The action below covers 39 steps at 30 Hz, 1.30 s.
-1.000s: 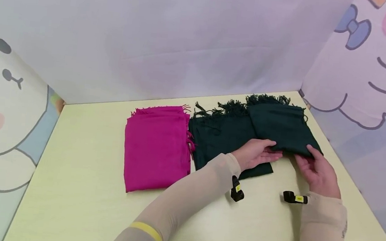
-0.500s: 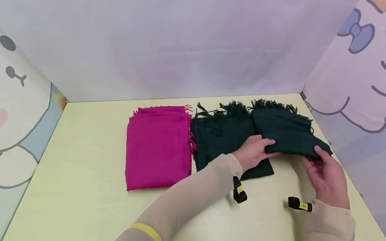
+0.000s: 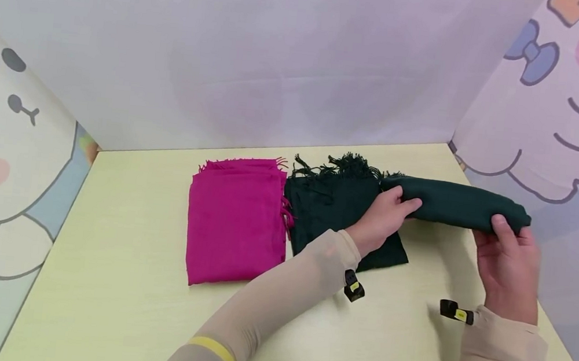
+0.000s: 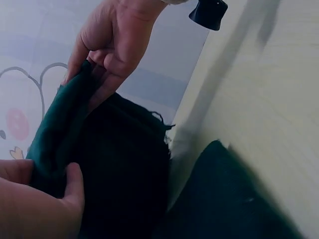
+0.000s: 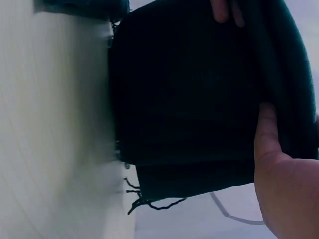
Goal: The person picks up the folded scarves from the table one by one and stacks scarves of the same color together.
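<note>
A dark green folded scarf (image 3: 460,204) is held by its near edge with both hands, lifted off the table. My left hand (image 3: 380,221) pinches its left end, thumb on the near side. At its right end my right hand (image 3: 511,271) grips the edge, thumb in front and fingers behind. In the right wrist view the raised scarf (image 5: 189,99) hangs as a dark panel with fringe strands low down. Beneath my left hand lies another dark green folded fringed piece (image 3: 320,207); whether the two are joined is hidden.
A magenta folded scarf (image 3: 235,227) with fringe lies flat left of the dark green pieces. Everything rests on a pale yellow table (image 3: 122,234). A light fabric wall (image 3: 239,53) stands along the back, with cartoon-printed panels at both sides.
The scarf's near edge has risen and moved right with my right hand, and its top now tilts out of sight. My left hand has moved slightly up. The magenta scarf stays put.
</note>
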Motion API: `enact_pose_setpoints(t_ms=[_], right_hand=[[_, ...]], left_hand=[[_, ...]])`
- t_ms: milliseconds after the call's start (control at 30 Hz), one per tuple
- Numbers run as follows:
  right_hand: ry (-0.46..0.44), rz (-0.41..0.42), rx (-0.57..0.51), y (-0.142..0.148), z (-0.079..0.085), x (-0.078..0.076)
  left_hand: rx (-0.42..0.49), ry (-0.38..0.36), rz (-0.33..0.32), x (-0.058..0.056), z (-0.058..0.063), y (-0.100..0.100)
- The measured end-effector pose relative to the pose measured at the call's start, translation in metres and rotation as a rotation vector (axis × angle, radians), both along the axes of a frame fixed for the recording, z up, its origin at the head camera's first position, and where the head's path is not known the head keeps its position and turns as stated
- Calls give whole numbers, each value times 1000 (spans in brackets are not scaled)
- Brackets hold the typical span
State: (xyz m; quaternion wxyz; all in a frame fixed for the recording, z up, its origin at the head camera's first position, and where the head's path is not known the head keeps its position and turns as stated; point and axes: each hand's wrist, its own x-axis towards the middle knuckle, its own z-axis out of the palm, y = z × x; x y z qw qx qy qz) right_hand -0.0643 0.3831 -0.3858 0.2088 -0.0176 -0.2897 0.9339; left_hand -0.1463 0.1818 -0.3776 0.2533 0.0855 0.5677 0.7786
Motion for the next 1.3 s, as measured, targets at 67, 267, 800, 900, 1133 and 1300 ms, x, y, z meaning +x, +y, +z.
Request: enact_pose_setpoints(t_ms=[67,267,800,900,1133,1300], right_hand=[[44,-32,14,-2,4,0],[125,-137,30,-10,14,-4],[149,-91,146,-21,35,-19],[156,-74,159,-26,38,-24],[166,-62,155,-39,43,-36],[171,-50,142,-49,44,-44]], left_hand=[[-1,50,-14,0,5,-2],[11,158,-53,-2,13,-7],[52,243,-32,-16,24,-30],[52,263,-33,-20,26,-39],[87,264,-20,-24,24,-53],[54,302,34,-28,23,-60]])
